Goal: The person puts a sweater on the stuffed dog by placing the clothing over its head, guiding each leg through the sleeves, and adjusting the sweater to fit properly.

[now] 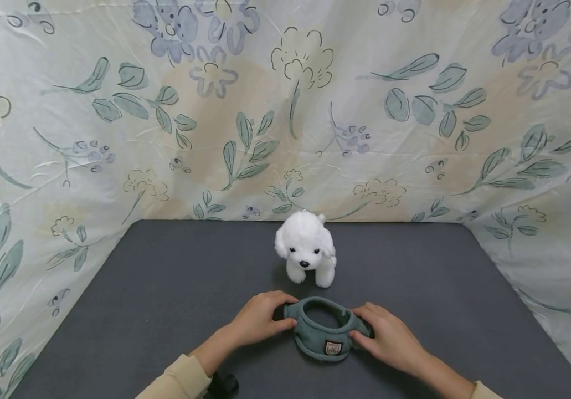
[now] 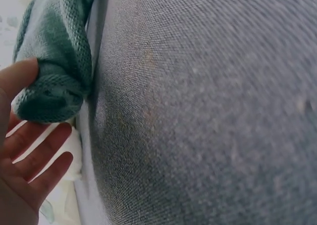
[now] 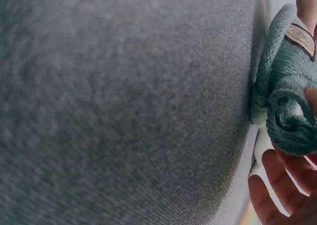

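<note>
A small green knitted sweater (image 1: 310,336), with a patch label (image 1: 333,347) on its front, sits on the dark table between both hands. My left hand (image 1: 263,316) pinches its left sleeve between thumb and fingers. On the other side my right hand (image 1: 387,334) pinches the right sleeve the same way. The sweater's round neck opening faces up. Each wrist view shows a sleeve end close up: the left sleeve (image 2: 49,98) beside the thumb, the right sleeve (image 3: 292,121) rolled at its cuff. Just behind the sweater stands a white plush dog (image 1: 305,249), facing me.
The dark grey table (image 1: 190,266) stretches out on both sides of the hands. A flower-printed cloth (image 1: 285,111) hangs behind it and along its sides. Near my left cuff lies a black object (image 1: 224,385), partly hidden by the sleeve.
</note>
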Demonstrator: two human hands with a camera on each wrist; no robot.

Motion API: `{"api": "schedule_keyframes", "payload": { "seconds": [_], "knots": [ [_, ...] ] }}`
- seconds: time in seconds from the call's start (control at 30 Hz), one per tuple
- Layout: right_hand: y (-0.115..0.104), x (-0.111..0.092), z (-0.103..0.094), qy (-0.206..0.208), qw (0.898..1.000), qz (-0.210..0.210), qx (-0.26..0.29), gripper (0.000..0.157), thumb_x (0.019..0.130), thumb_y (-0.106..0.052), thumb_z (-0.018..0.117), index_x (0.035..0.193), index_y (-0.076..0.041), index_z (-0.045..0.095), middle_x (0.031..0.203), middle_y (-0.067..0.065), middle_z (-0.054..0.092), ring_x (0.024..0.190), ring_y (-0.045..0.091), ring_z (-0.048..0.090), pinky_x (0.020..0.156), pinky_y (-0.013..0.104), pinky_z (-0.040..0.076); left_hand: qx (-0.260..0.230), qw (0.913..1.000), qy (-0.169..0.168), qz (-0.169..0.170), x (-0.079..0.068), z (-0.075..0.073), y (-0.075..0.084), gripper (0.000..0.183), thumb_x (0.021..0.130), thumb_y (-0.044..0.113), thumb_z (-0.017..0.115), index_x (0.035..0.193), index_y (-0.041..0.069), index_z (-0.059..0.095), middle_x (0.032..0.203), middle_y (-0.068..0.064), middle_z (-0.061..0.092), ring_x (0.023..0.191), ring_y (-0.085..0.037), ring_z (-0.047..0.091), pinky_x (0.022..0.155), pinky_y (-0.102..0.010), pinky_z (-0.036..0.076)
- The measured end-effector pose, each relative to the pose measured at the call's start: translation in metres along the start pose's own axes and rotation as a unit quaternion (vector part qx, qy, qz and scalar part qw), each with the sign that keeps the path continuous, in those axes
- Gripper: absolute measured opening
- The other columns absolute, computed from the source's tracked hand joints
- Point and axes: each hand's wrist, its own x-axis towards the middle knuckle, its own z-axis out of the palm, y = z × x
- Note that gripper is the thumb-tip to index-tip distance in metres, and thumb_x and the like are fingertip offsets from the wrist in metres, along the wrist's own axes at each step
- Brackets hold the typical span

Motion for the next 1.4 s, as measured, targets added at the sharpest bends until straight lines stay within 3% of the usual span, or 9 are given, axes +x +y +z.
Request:
{"api": "schedule_keyframes", "payload": {
  "seconds": [0.1, 0.3, 0.5, 0.7, 1.07, 1.4],
  "knots": [
    [0.000, 0.001, 0.001, 0.017, 1.000, -0.004, -0.006, 0.028, 0.074, -0.025, 0.076, 0.100, -0.018, 0.067, 0.087, -0.017, 0.055, 0.073, -0.004, 0.047, 0.058, 0.019, 0.042, -0.018, 0.9997, 0.018, 0.000, 0.002, 0.001, 0.002, 0.022, 0.084, 0.031, 0.067, 0.103, 0.020, 0.066, 0.100, 0.008, 0.065, 0.089, -0.003, 0.060, 0.076, -0.024, 0.049],
    [-0.001, 0.001, 0.001, 0.044, 0.999, 0.010, -0.009, 0.030, 0.072, -0.022, 0.078, 0.099, -0.021, 0.064, 0.090, -0.014, 0.060, 0.077, -0.001, 0.054, 0.061, 0.021, 0.046, -0.021, 0.9987, 0.044, 0.011, 0.002, 0.001, 0.005, 0.006, 0.083, 0.024, 0.069, 0.087, 0.022, 0.065, 0.085, 0.011, 0.063, 0.069, 0.003, 0.052, 0.062, -0.017, 0.044],
    [0.003, 0.004, 0.002, 0.099, 0.993, -0.055, -0.026, 0.030, 0.068, -0.011, 0.079, 0.081, -0.028, 0.058, 0.080, -0.021, 0.053, 0.068, -0.004, 0.045, 0.056, 0.017, 0.041, -0.011, 0.9977, 0.064, 0.021, 0.002, 0.000, 0.008, 0.005, 0.082, 0.022, 0.070, 0.084, 0.022, 0.065, 0.083, 0.011, 0.064, 0.066, 0.003, 0.050, 0.059, -0.015, 0.042],
    [0.003, 0.007, -0.003, 0.110, 0.990, -0.085, -0.030, 0.030, 0.068, -0.011, 0.079, 0.078, -0.028, 0.057, 0.077, -0.022, 0.049, 0.065, -0.003, 0.042, 0.053, 0.016, 0.037, -0.006, 0.9972, 0.070, 0.026, 0.002, -0.005, 0.012, 0.006, 0.081, 0.022, 0.071, 0.082, 0.022, 0.065, 0.080, 0.011, 0.063, 0.062, 0.004, 0.048, 0.056, -0.014, 0.041],
    [-0.003, 0.019, -0.024, 0.091, 0.989, -0.103, -0.056, 0.026, 0.070, -0.013, 0.077, 0.081, -0.027, 0.058, 0.077, -0.020, 0.049, 0.068, -0.003, 0.042, 0.056, 0.017, 0.040, 0.013, 0.9959, 0.079, 0.043, 0.004, -0.027, 0.022, 0.007, 0.080, 0.021, 0.072, 0.082, 0.022, 0.065, 0.078, 0.012, 0.062, 0.065, 0.004, 0.051, 0.058, -0.014, 0.042],
    [-0.013, 0.036, -0.056, 0.102, 0.981, -0.149, -0.067, 0.029, 0.068, -0.008, 0.079, 0.086, -0.022, 0.061, 0.081, -0.015, 0.054, 0.071, -0.001, 0.045, 0.056, 0.017, 0.041, 0.042, 0.9897, 0.113, 0.077, 0.007, -0.061, 0.036, 0.009, 0.079, 0.018, 0.072, 0.083, 0.020, 0.065, 0.080, 0.011, 0.064, 0.067, 0.002, 0.055, 0.059, -0.015, 0.045]
  ]
}}
